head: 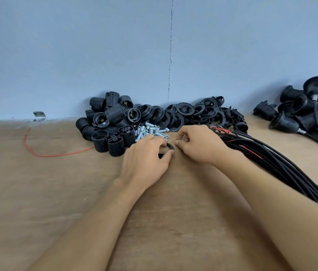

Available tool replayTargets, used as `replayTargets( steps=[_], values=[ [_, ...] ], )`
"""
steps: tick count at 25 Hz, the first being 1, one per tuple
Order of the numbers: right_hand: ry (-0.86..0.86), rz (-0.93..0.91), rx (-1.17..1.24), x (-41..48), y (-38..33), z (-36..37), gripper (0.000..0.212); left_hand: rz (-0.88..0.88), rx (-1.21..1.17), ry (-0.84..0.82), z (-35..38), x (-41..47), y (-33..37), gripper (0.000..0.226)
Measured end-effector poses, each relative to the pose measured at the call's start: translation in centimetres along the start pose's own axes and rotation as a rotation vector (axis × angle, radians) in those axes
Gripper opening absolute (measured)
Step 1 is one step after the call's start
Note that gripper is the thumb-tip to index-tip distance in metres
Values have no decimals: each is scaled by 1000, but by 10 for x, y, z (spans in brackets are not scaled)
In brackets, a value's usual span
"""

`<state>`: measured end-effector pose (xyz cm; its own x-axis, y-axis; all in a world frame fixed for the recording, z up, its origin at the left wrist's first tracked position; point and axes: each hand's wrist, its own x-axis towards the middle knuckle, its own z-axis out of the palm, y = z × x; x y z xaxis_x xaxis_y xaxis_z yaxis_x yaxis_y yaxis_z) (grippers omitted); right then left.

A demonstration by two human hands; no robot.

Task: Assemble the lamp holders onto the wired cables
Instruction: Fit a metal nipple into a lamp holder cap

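Left grip (146, 157) pinches black ring (171, 147) mid-frame, steadied on surface (56, 192); right grip (195, 145) curled alongside, contents indiscernible, cables (271, 161) close for threading.

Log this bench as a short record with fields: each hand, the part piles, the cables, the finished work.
left hand: left hand grips a black ring on the table
right hand: right hand curled beside the ring; contents unclear
bodies: threaded lamp holder bodies piled at the wall
rings: ring heap right of them
hardware: metal tubes behind the hands
cables: black cable bundle under the right forearm
finished: wired holders far right
stray: red wire
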<state>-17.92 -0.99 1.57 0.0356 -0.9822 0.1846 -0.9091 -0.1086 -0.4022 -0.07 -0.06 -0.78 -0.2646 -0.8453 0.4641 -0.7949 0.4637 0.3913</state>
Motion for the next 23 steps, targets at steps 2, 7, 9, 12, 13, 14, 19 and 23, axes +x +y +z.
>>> replayTargets(
  steps=[2,7,9,12,13,14,19,23],
  values=[
    [89,78,-17,-5,-4,12,4,5,-15,6,-2,-2,-2,20],
    [135,-30,-16,-11,5,12,8,-2,-45,25,-2,-4,-4,10],
    [100,-117,-9,-14,9,9,3,-2,-49,37,-2,-4,-4,8],
    [77,-226,8,-16,15,7,3,-6,-48,44,-1,-4,-4,8],
    [78,-253,11,-16,17,6,3,-3,-49,43,-1,-4,-4,8],
    [75,-282,17,-15,19,4,3,-2,-50,43,-1,-3,-3,9],
    [-23,-399,28,-7,26,-10,5,23,-63,33,-2,-3,-2,9],
    [13,-235,134,4,17,-10,2,15,-57,25,-3,-2,-2,10]
  ],
)
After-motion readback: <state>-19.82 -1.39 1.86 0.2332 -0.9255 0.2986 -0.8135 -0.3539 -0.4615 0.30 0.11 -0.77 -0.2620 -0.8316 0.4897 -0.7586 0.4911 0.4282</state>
